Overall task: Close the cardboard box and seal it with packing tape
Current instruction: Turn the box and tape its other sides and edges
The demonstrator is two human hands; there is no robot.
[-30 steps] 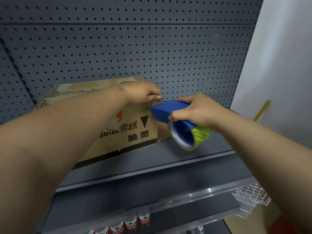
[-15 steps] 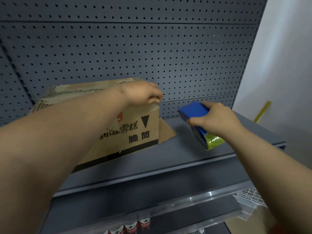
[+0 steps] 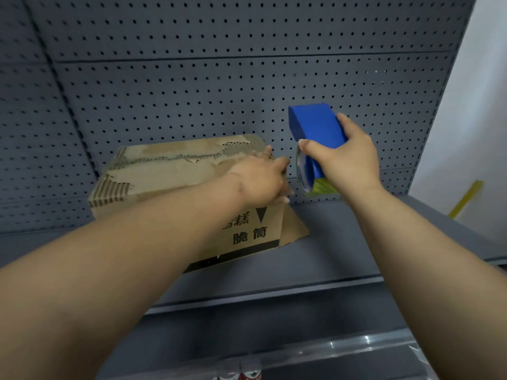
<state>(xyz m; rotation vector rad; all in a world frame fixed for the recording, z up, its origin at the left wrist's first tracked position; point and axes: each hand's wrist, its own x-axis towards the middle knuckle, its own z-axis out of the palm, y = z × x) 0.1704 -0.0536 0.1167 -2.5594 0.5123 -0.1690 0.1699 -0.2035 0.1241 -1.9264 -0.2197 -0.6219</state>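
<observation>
Dim, even indoor light with a cool blue-grey cast and no visible lamp. The white wall [image 3: 482, 91] at the upper right of the frame is the brightest area. A soft shadow falls on the shelf [image 3: 343, 242] beside and under the cardboard box [image 3: 170, 171]. Small glints sit on the clear plastic strip [image 3: 343, 349] at the lower right. The wide lens bends the pegboard [image 3: 192, 78] lines, strongly at the left edge. The forearms at the bottom corners look oversized and soft. The left hand [image 3: 260, 182] shows slight blur at its fingertips. Fine detail is smeared throughout.
</observation>
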